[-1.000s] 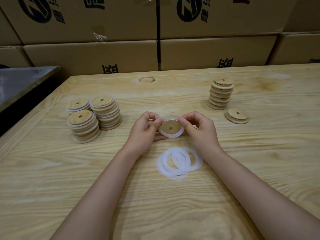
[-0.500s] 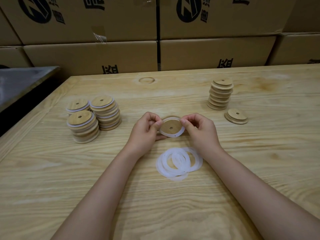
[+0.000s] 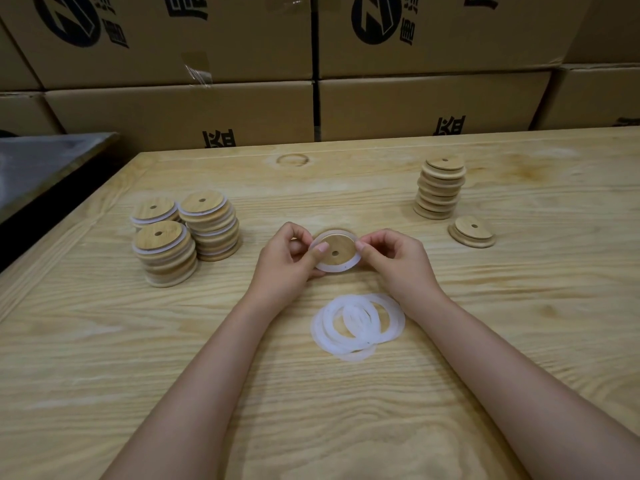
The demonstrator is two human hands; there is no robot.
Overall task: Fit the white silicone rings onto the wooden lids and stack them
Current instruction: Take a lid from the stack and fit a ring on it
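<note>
Over the grainy table, left hand and right hand pinch a round wooden lid wearing a smooth white ring.

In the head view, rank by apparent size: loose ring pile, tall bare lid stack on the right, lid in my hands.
1. ring pile
2. tall lid stack
3. held lid, about as wide as the stack but shorter
</note>
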